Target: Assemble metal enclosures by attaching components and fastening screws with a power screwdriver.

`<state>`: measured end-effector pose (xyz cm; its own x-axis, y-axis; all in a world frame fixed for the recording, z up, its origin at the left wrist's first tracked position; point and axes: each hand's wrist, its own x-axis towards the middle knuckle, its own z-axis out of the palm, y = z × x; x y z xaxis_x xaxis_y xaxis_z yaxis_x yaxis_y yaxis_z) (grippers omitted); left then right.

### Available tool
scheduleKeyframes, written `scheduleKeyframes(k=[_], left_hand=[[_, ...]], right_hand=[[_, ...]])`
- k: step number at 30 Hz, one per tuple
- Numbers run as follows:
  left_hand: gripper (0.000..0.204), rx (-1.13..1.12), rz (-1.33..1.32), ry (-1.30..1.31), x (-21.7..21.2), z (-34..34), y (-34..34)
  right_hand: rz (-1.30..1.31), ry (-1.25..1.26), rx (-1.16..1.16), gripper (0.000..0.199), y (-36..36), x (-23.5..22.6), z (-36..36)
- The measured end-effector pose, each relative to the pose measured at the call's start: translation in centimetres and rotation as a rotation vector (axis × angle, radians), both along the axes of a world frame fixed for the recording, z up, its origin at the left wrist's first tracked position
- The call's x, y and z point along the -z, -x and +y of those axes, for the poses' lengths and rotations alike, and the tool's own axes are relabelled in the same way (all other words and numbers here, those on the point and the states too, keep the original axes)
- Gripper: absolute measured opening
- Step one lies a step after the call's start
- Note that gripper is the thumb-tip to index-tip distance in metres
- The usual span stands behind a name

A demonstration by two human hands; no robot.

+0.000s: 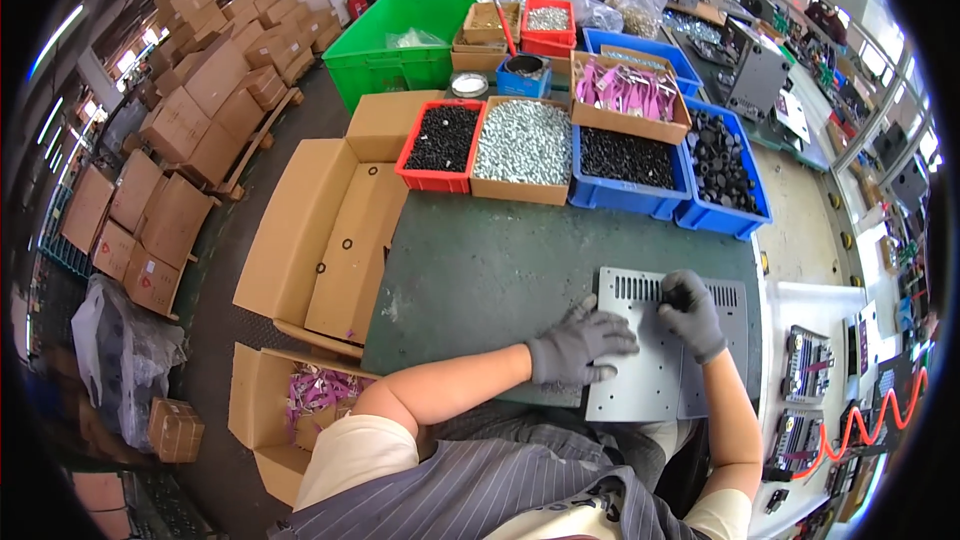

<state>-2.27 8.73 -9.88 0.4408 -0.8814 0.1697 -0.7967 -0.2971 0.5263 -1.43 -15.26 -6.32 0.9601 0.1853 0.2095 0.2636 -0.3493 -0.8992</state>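
- Resting flat, the left hand (578,344) in a grey glove lies palm down with fingers spread on the grey metal panel (650,360), pressing on its left part and gripping nothing.
- The right hand (690,310), gloved the same, is curled over the upper part of the panel by the row of vent slots (640,287); its fingers are bent inward, and whether they pinch a small piece cannot be told.
- The panel lies flat on the dark green counter (480,270), near the person's edge and to the right, with its lower end reaching over that edge.
- Beyond the hands, along the far side of the counter, stands a row of bins: a red bin (440,145) of small black parts, a cardboard tray (522,148) of silvery screws just beside it, a blue bin (628,165) of black parts, and a second blue bin (728,175) of larger black caps.
- Behind that row sit a cardboard box (628,95) of pink pieces, a green crate (390,45) and another red bin (548,25) of silvery parts.
- Left of the counter, flattened cardboard (320,230) lies open with a few black rings on it.
- Near the person's left elbow, an open carton (262,410) on the floor holds more pink pieces.
- At the far right, a coiled orange hose (865,420) runs past some black units.
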Motion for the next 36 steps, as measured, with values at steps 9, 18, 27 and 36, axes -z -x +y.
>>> scheduleKeyframes(k=[9, 18, 27, 36], left_hand=[[0.096, -0.404, -0.091, -0.093, -1.7, -0.9, -2.3], [0.104, -0.114, -0.209, -0.146, -3.4, -7.6, -5.4], [0.060, -0.118, -0.190, -0.101, -2.3, -8.8, -5.4], [0.050, 0.053, -0.353, 0.042, -2.3, -10.8, -5.9]], right_hand=[[-0.327, 0.788, -0.044, 0.059, 1.7, -2.7, -0.1], [-0.140, 0.794, 0.220, 0.086, 6.6, -1.8, -4.4], [-0.065, 0.829, 0.402, 0.080, 10.2, -1.3, -5.4], [-0.155, 0.729, 0.474, 0.075, 9.9, -0.9, -5.9]])
